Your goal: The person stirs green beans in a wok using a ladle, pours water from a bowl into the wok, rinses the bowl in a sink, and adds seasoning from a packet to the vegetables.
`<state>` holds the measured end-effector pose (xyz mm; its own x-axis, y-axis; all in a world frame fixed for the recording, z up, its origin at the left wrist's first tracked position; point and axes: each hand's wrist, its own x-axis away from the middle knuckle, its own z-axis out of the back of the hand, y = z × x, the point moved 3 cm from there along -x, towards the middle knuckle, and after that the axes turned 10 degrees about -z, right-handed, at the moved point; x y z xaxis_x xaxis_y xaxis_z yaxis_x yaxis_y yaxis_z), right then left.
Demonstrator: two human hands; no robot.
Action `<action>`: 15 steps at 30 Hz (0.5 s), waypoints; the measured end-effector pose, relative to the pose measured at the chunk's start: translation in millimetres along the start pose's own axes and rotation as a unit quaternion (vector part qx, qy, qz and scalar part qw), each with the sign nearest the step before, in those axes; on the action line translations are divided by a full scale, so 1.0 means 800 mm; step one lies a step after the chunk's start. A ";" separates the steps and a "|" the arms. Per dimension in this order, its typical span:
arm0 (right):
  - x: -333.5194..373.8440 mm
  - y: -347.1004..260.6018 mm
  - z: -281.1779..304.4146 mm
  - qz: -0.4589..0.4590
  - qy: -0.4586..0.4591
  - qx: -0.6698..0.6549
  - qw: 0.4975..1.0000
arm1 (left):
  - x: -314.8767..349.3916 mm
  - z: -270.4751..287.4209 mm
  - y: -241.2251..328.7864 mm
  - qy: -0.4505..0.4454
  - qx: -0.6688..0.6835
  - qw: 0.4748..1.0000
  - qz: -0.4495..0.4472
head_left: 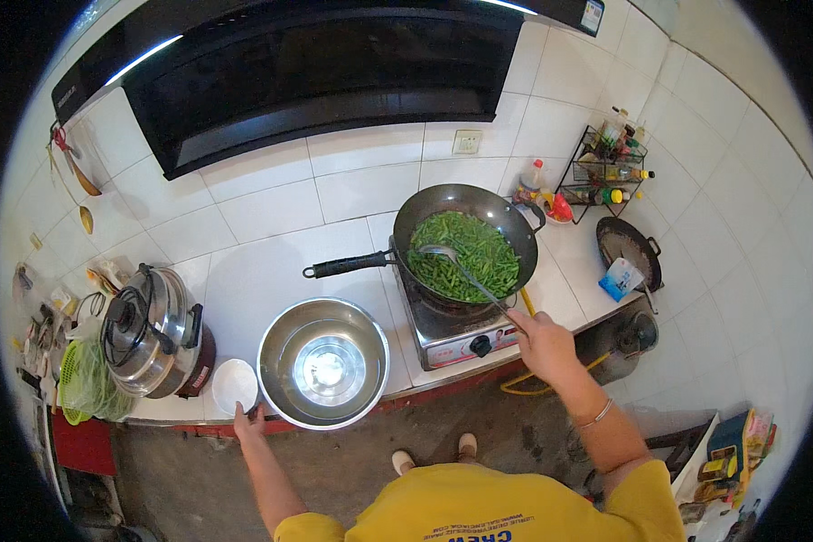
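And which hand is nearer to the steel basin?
The left hand, at the white bowl, just left of the steel basin. The right hand, holding the ladle, is farther, rightward.

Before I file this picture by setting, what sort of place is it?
A kitchen, possibly a home one: a wok of cut green vegetables sits on a stove, and a dark range hood is mounted on the tiled wall.

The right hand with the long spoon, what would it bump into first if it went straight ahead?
Probably the near side of the dark wok: the right hand points that way along the spoon. If it's higher than the wok, maybe the green vegetables first; depth is unclear.
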<state>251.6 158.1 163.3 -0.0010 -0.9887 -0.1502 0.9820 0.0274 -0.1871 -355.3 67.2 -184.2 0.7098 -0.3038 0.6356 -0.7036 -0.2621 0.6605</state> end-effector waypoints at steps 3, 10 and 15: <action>0.020 -0.013 -0.017 -0.036 0.033 -0.047 0.998 | -0.010 -0.001 -0.009 -0.025 0.007 0.999 0.020; 0.011 -0.018 0.019 -0.019 -0.023 -0.109 0.994 | -0.019 0.018 -0.008 -0.061 -0.061 0.996 0.010; 0.019 -0.008 0.033 -0.004 -0.087 -0.119 0.989 | 0.104 -0.035 0.019 -0.019 -0.174 0.975 -0.135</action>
<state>250.2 139.2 188.3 0.0440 -0.9989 0.0170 0.9094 0.0330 -0.4146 -306.1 63.3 -110.2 0.8607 -0.3021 0.4097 -0.4335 -0.0130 0.9011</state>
